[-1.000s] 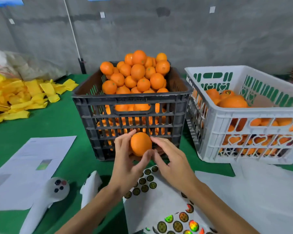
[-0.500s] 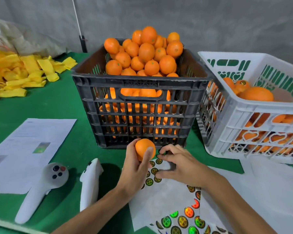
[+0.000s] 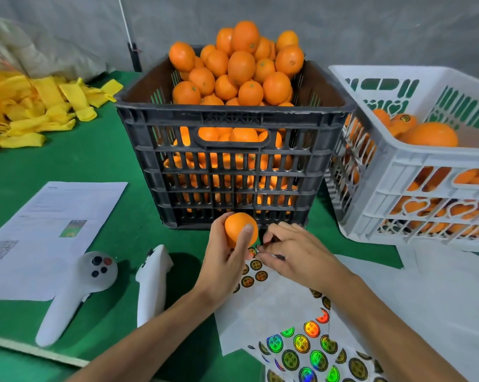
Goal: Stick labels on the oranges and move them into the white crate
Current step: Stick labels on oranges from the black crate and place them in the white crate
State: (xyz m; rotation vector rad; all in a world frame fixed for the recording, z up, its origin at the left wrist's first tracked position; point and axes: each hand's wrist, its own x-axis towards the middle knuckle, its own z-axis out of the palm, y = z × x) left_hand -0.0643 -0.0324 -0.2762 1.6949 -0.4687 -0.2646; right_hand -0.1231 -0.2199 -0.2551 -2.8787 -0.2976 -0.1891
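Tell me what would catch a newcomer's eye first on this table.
First, the black crate at the middle, heaped above its rim with oranges. Right of it stands the white crate, partly filled. In front, the left hand holds one orange while the right hand picks at the label sheet, whose holographic stickers glint at the near edge.

We see an evenly lit, fairly bright scene, the light falling from above. Soft, short shadows lie on the green worktop [image 3: 100,161] beneath the white controllers [image 3: 78,288] and the forearms. The holographic labels [image 3: 301,351] at lower centre throw rainbow glare. Focus is sharp in the middle; toward the frame's edges the wide lens bends the white crate [image 3: 414,161] and stretches the paper.
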